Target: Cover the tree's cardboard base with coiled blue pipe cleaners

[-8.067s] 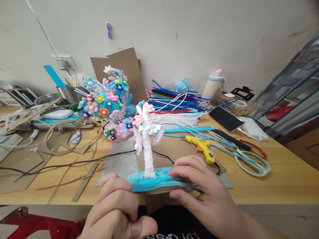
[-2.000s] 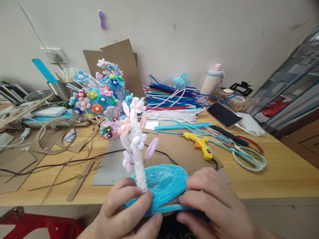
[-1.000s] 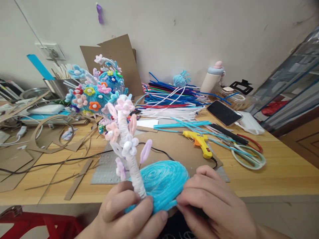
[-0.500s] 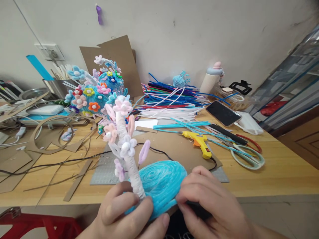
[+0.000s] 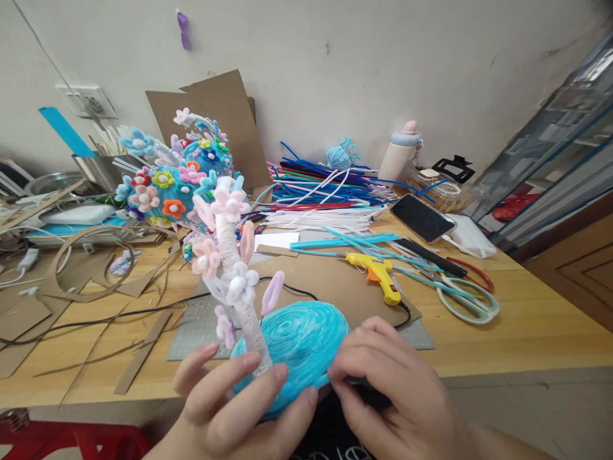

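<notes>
A blue oval disc (image 5: pixel 306 338) wound from fuzzy strands is held above the table's front edge. From its left part rises a white wrapped stem (image 5: pixel 246 313) bearing pink, peach and lilac fuzzy flowers. My left hand (image 5: pixel 239 402) grips the disc's near left edge, fingers around the foot of the stem and thumb at the front rim. My right hand (image 5: pixel 393 383) pinches the disc's right rim between thumb and fingers; the fingertips hide the exact spot.
Beyond the disc, a yellow glue gun (image 5: pixel 378 275) lies on cardboard, with scissors (image 5: pixel 469 300) and a phone (image 5: pixel 422 217) to its right. Fuzzy stems (image 5: pixel 320 220) are piled behind. Flowered blue balls (image 5: pixel 177 191) and cardboard scraps (image 5: pixel 143 351) are at left.
My left hand's fingers have loosened and spread somewhat around the stem's foot, showing more of the disc's left edge. My right hand keeps its pinch. The view has shifted slightly.
</notes>
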Demonstrator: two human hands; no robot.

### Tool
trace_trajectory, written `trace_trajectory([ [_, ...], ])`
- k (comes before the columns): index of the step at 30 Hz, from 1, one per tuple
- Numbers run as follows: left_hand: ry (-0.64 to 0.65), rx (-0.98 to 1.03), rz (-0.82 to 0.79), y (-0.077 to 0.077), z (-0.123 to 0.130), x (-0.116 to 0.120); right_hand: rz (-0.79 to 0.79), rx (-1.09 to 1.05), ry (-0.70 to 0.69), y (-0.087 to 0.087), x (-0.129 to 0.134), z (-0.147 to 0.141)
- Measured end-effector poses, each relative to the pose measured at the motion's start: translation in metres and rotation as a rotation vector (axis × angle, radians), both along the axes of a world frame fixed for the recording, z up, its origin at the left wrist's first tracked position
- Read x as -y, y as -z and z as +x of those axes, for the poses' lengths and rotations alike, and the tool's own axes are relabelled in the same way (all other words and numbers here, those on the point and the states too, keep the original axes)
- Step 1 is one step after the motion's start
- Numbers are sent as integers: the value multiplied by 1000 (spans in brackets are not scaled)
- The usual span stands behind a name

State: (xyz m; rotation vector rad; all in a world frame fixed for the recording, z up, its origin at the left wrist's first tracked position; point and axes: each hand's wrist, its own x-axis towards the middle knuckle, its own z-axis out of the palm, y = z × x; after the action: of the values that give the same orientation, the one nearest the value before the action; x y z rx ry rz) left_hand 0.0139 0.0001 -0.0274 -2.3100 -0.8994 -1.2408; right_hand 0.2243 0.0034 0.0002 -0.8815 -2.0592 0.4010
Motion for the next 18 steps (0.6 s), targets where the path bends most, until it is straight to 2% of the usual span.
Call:
trace_trajectory([
  [3,28,68,49,2,4,-3,1,5,-1,0,0,1],
  [6,33,91,16,9,0,-2,-2,-4,-1,-1,1,1],
  [14,112,-35,-10,7,-15,-2,-77,-119,-42,3,-2,0],
  [18,175,12,-65,21,-23,-1,-126,-120,-75,6,-3,1],
])
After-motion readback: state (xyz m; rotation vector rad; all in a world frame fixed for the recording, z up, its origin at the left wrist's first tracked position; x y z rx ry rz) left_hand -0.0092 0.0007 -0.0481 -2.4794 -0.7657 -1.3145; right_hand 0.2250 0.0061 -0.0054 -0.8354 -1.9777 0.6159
